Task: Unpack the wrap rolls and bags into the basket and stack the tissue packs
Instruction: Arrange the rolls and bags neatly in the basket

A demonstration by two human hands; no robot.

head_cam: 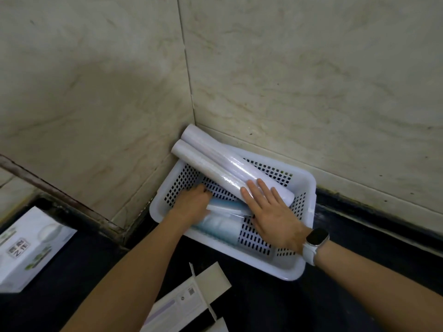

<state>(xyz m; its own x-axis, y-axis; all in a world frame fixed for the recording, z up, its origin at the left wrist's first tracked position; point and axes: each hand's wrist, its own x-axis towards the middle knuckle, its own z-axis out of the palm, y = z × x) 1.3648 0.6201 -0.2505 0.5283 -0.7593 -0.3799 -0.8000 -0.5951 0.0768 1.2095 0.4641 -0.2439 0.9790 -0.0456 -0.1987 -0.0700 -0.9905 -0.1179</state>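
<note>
A white perforated basket sits on the black counter in the tiled corner. Two long white wrap rolls lie slanted across it, their far ends poking over the back rim against the wall. My right hand, fingers straight, presses on the near end of the rolls. My left hand reaches down into the basket beside pale blue rolls of bags on the bottom; its fingertips are hidden. A white tissue pack with green print lies at the left edge.
An emptied white carton with open flaps lies on the counter in front of the basket. Tiled walls close in the corner behind the basket. A raised ledge runs along the left. Dark counter stretches to the right.
</note>
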